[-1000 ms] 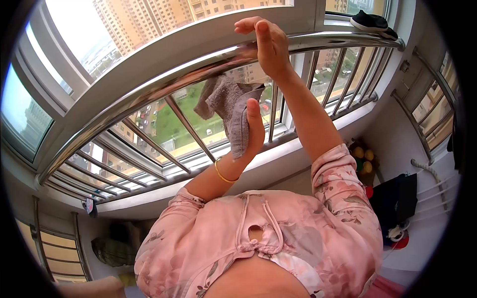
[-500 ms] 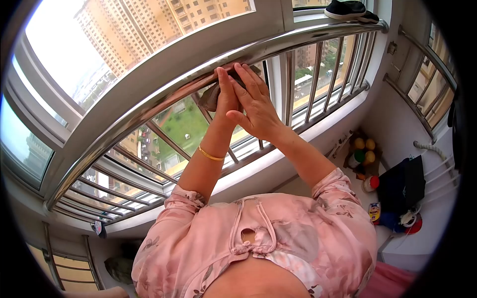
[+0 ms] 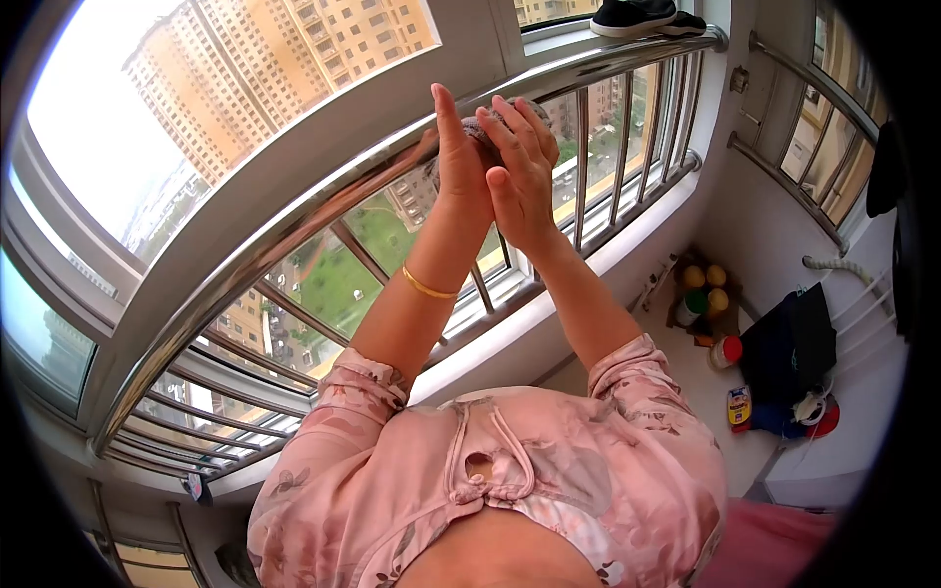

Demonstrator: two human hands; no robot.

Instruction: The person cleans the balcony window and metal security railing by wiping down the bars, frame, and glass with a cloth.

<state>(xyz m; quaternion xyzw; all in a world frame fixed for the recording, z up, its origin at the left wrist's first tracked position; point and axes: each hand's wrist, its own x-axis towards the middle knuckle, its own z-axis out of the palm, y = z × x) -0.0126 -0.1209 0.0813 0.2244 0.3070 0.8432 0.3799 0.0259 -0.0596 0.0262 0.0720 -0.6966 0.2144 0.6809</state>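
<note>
Grip: two bare hands, grasping jointly, the left hand [image 3: 466, 176] and the right hand [image 3: 526, 176] laid nearly palm to palm on one grey cloth [image 3: 539, 111]. Fingers run mostly straight, not balled; we judge that pressure from both sides, rather than curled fingers, secures the cloth. It shows between the fingers and past the right fingertips; most is hidden, so we cannot tell how it is folded.

Nearest us: one pink floral top [image 3: 559, 461], both sleeves ending near the elbows, which leaves the forearms bare. One gold bangle [image 3: 428, 284], left wrist.

Next out: one thick metal rail [image 3: 613, 63]. The hands overlap it in view; contact uncertain. We presume its upright bars guard the window.

On the floor, right: at least three round yellow items [image 3: 718, 299], one green-lidded jar [image 3: 692, 306], one red-lidded jar [image 3: 726, 351], one black bag [image 3: 789, 343]. We suppose the corner keeps them out of the way.

Farther: two dark shoes [image 3: 632, 16] by the window, perhaps set there for air. Beyond the glass: tall buildings [image 3: 265, 73], uncounted.
</note>
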